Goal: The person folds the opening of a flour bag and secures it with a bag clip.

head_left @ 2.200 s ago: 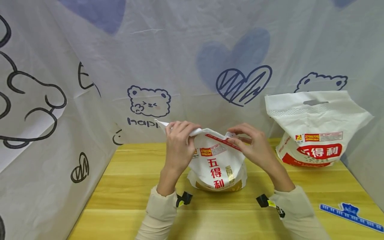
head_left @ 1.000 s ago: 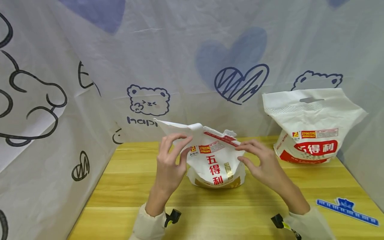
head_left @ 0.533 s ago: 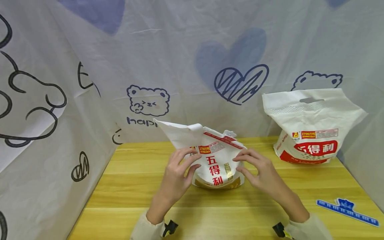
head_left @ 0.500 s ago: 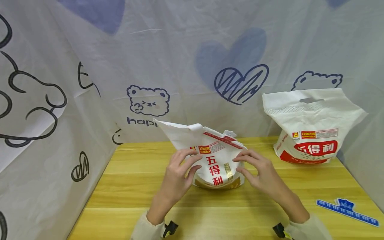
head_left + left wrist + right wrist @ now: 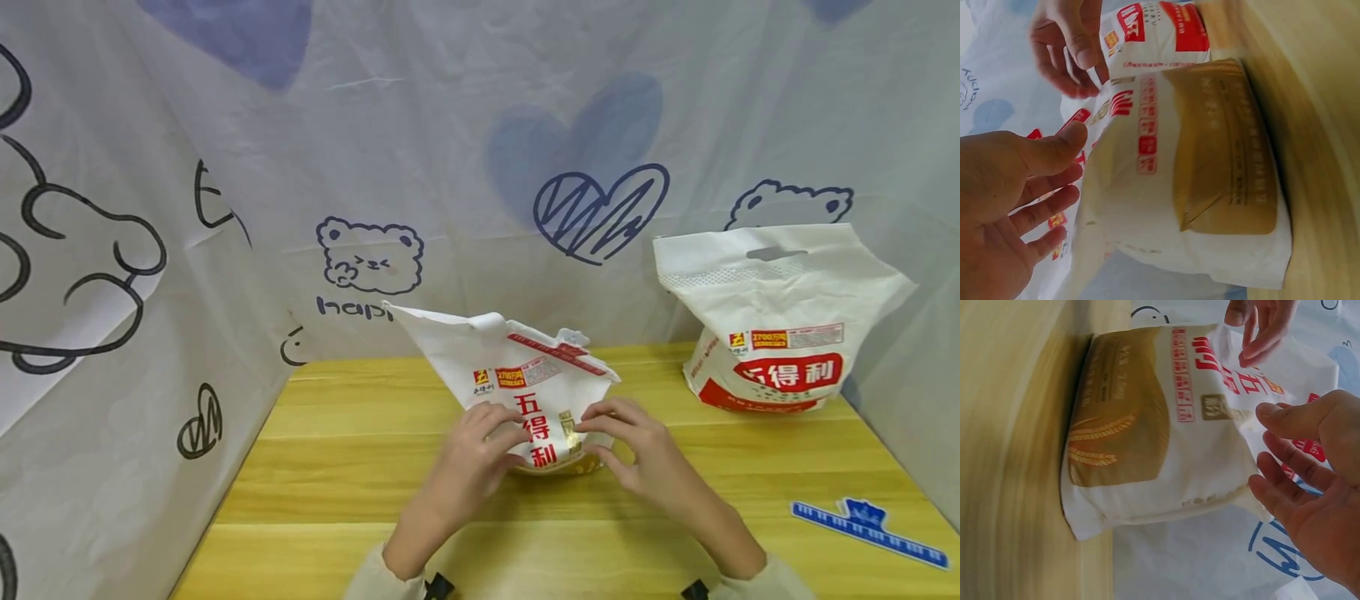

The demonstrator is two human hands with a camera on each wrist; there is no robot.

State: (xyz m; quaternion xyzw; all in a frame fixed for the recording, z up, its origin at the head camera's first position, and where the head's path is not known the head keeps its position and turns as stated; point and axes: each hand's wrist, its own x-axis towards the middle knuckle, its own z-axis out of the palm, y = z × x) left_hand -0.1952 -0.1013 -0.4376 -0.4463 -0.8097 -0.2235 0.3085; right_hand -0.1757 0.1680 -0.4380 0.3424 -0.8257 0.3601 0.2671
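A white flour bag [image 5: 525, 392] with red lettering stands mid-table; its brown lower front with wheat ears [image 5: 1100, 434] shows in the right wrist view. A red strip-shaped bag clip [image 5: 551, 352] sits across the right part of its top, while the left corner sticks up. My left hand [image 5: 480, 450] is at the left of the bag's front, its relaxed fingertips [image 5: 1054, 194] right at the bag. On the other side my right hand [image 5: 637, 450] has loosely bent fingers [image 5: 1285, 475] right at the bag's face. Neither hand grips anything.
Another white flour bag [image 5: 787, 333], with a handle slot, stands at the back right. A blue clip [image 5: 870, 529] with piano-key markings lies at the table's right. A white printed cloth [image 5: 465, 167] hangs behind and along the left.
Both hands first held the bag's top edge, the right at the red clip. They have let go and moved down to the bag's lower front; the clip stays on.
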